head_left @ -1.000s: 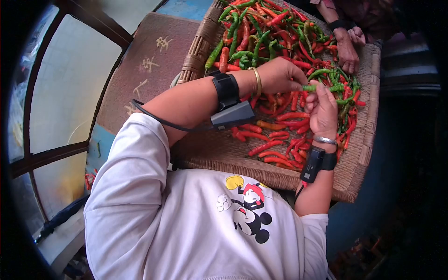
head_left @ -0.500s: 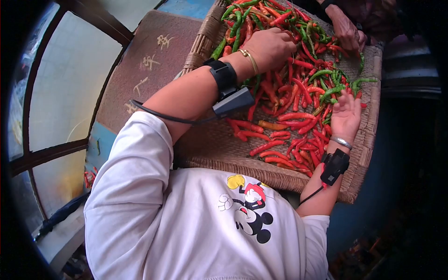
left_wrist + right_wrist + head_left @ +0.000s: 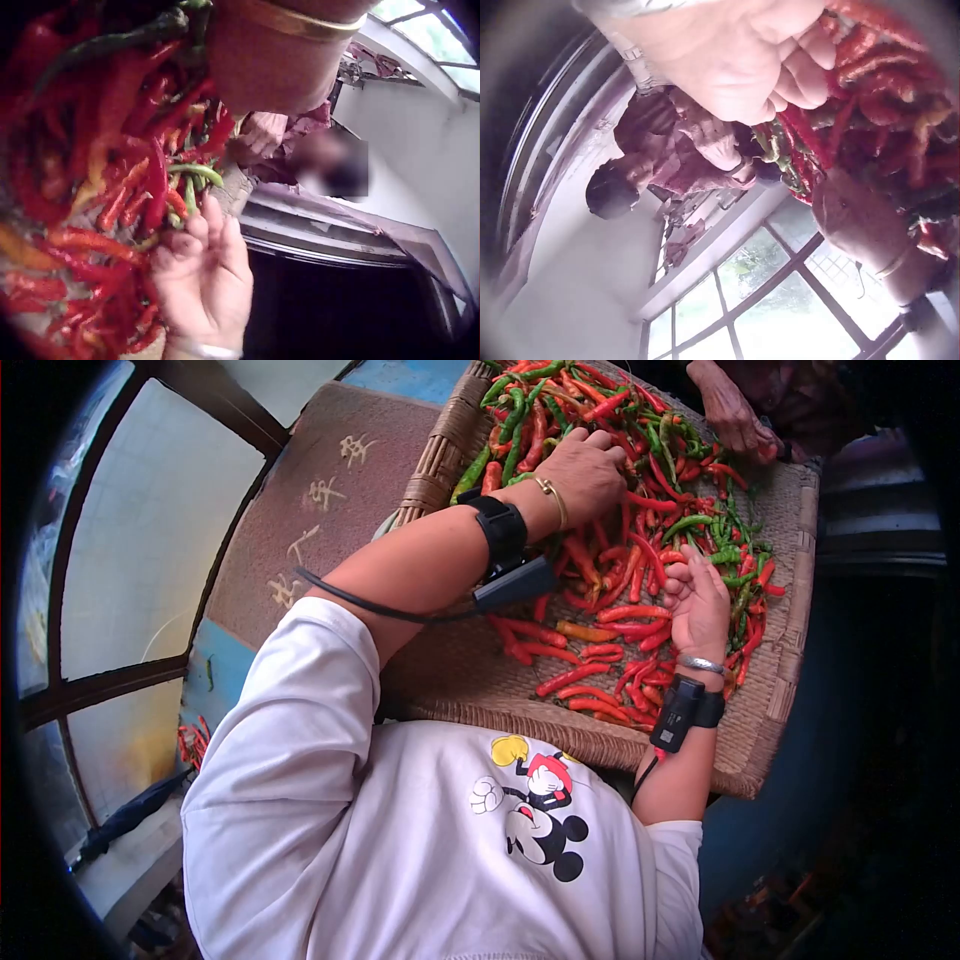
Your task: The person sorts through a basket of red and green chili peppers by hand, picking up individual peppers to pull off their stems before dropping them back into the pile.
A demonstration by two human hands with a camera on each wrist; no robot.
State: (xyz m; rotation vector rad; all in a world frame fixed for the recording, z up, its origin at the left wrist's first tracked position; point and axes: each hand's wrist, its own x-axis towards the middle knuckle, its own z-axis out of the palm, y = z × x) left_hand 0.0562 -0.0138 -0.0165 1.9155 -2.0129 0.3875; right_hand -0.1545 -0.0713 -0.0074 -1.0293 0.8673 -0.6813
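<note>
A heap of red and green chillies [image 3: 620, 575] lies on a woven tray [image 3: 470, 680]. My left hand [image 3: 592, 465], a gold bangle on its wrist, rests on the far part of the heap. Its fingers curl down among the chillies and the tips are hidden. My right hand [image 3: 697, 600] hovers over the right side of the heap, palm turned up, fingers loosely bent. The left wrist view shows this right hand [image 3: 204, 274] holding nothing. In the right wrist view my left hand [image 3: 859, 217] looks bunched on the chillies [image 3: 885, 67].
Another person's hands [image 3: 730, 410] work at the tray's far right corner. A brown mat with pale characters [image 3: 320, 490] lies under the tray's left side. A window with dark frames [image 3: 130, 540] runs along the left. Right of the tray is dark.
One second ago both hands pinched a green chilli between them. They parted: the left hand reached to the far part of the heap, and the right hand swung out right, then drew back, empty.
</note>
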